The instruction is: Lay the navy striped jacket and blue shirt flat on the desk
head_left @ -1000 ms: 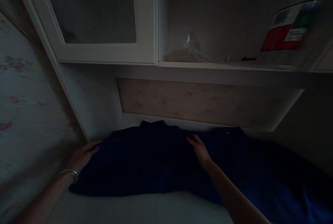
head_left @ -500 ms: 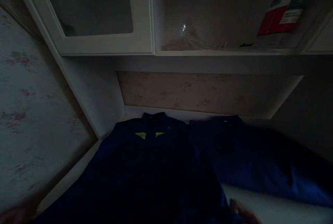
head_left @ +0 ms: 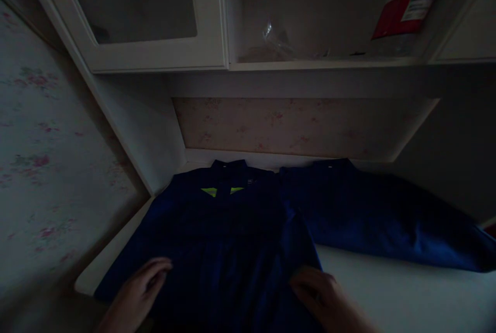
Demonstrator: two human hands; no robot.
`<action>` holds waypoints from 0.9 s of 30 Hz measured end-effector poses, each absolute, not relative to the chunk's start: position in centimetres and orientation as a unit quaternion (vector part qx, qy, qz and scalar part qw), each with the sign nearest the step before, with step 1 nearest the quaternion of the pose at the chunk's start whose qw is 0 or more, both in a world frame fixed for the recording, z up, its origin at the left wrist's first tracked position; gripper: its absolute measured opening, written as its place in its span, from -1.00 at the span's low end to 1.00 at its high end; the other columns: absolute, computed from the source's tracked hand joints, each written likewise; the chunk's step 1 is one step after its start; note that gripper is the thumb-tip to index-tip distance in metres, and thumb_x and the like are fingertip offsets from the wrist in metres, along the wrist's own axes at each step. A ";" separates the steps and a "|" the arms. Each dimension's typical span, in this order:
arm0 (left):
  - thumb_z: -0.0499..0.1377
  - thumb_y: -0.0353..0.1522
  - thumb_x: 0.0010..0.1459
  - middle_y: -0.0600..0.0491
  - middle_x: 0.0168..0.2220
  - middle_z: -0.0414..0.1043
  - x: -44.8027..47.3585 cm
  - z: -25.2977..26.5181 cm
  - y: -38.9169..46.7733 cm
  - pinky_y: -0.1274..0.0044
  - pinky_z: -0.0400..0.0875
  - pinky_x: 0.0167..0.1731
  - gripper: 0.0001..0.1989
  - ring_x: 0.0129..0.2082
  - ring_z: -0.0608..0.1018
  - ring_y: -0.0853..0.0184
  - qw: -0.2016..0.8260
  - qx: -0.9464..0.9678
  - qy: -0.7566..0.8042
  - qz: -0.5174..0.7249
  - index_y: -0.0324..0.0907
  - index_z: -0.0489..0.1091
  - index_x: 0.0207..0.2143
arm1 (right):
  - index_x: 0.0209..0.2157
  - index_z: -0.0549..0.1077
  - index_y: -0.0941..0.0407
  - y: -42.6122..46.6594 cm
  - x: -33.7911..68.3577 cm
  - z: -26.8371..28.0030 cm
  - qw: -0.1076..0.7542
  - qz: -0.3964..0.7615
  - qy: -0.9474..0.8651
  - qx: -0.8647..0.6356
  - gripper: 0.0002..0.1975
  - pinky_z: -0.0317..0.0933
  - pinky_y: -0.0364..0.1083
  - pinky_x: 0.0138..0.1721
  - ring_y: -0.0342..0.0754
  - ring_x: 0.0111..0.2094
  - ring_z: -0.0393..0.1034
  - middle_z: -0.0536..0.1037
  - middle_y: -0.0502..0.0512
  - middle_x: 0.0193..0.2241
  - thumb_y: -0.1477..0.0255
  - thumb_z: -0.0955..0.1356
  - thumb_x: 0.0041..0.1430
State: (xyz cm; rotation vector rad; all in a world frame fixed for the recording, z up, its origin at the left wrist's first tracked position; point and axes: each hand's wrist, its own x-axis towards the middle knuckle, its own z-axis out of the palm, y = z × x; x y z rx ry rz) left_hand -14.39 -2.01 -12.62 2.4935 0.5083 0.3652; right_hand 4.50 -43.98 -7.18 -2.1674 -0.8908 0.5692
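A dark blue jacket (head_left: 232, 219) lies spread on the white surface, its collar toward the back and two yellow-green patches on its chest. Over its lower left part is my left hand (head_left: 141, 289), fingers loosely bent and thumb apart, with nothing visible in it. My right hand (head_left: 321, 291) is at the jacket's lower right edge, also with loosely bent fingers and no cloth visibly gripped. Dim light hides whether either hand touches the fabric. To the right, a second dark blue garment (head_left: 372, 209) lies beside the jacket, meeting it near the shoulder.
The white desk surface (head_left: 368, 276) shows at the front right. Above hangs a white cabinet with a glass door (head_left: 132, 8) and an open shelf (head_left: 310, 66) holding clear plastic (head_left: 275, 38) and a red-and-white package (head_left: 399, 13). Floral wallpaper (head_left: 39, 168) covers the left wall.
Both hands have come up and inward from the lower edges of the view, over the jacket. The view has tilted slightly downward, showing more of the desk.
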 end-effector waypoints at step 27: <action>-0.17 -0.11 0.23 -0.03 -0.15 0.57 -3.7 -15.0 -5.7 0.44 0.52 -0.15 -0.53 -0.15 0.61 0.16 0.257 0.943 0.192 0.084 -0.09 0.38 -0.04 | 0.01 0.34 0.11 -27.2 20.9 -5.1 0.501 0.103 -0.279 -0.813 -0.63 0.37 -0.08 -0.28 -0.10 -0.37 0.47 0.54 0.00 -0.34 0.21 0.16 0.33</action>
